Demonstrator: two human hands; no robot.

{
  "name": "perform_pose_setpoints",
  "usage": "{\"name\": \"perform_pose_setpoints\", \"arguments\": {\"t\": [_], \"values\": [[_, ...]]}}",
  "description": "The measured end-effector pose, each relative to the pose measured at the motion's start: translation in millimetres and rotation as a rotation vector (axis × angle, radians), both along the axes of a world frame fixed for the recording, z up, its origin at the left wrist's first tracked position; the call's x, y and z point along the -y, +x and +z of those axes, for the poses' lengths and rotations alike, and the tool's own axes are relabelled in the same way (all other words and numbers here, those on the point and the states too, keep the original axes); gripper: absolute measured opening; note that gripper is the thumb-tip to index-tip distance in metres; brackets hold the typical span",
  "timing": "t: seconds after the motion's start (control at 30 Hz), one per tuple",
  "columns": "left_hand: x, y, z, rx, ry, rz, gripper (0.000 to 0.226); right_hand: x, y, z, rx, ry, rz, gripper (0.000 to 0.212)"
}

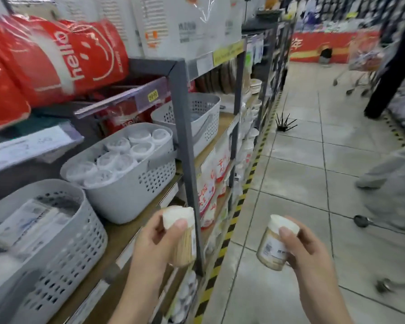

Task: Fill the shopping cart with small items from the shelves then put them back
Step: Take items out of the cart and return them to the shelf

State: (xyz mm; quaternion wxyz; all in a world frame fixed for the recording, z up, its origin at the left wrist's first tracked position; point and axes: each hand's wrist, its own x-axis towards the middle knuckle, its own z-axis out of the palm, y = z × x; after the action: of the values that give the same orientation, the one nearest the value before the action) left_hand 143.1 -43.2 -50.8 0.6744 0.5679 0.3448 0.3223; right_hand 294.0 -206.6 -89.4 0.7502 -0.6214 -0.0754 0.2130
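Each hand holds a small clear jar with a white lid, both packed with pale thin sticks — toothpicks, by the look of them. The left hand (150, 239) has its grip clamped round the left jar (181, 235), thumb pressed on the white lid, holding it upright just in front of the grey shelf post (185, 146). The right hand (306, 251) has its grip clamped on the right jar (275, 244), thumb on the lid edge; this jar is tilted, its printed label facing left, and it hangs over the tiled floor (302, 160) of the aisle, well apart from the shelving.

On the wooden shelf (117, 235) beside the left hand stand grey perforated baskets. The middle basket (131, 178) is filled with more white-lidded jars (126, 155) standing upright, lids up and packed close. The near basket (63, 232) holds flat white packets — blurred, so their contents cannot be told. A further basket (201, 113) sits behind the post; what lies in it is hidden.

Above, red bags marked "hello" (56, 54) lie on the upper shelf. Yellow-and-black tape (248, 181) runs along the shelf foot.
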Motion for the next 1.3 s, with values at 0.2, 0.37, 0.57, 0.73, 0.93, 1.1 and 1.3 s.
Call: {"name": "perform_pose_setpoints", "arguments": {"t": [0.2,0.37,0.57,0.73,0.93,1.1,1.3], "values": [[-19,124,2,0.015,0.036,-0.037,0.025,-28,115,17,0.034,0.008,0.089,0.040],[-30,216,8,0.025,0.032,0.041,0.025,-50,213,35,0.138,0.014,0.163,0.078],[-61,278,23,0.053,0.043,0.172,0.030,-111,286,40,0.104,0.017,0.320,0.064],[-113,305,36,0.064,0.092,0.309,0.037,-181,324,45,0.098,0.075,0.486,0.059],[-167,330,51,0.068,0.233,0.490,0.037,-255,363,69,0.199,0.115,0.662,0.024],[-195,336,57,-0.021,0.370,0.631,0.038,-307,381,74,0.187,0.163,0.765,0.032],[-210,335,58,-0.153,0.438,0.855,0.044,-365,379,79,0.185,0.188,0.988,0.046]]}}
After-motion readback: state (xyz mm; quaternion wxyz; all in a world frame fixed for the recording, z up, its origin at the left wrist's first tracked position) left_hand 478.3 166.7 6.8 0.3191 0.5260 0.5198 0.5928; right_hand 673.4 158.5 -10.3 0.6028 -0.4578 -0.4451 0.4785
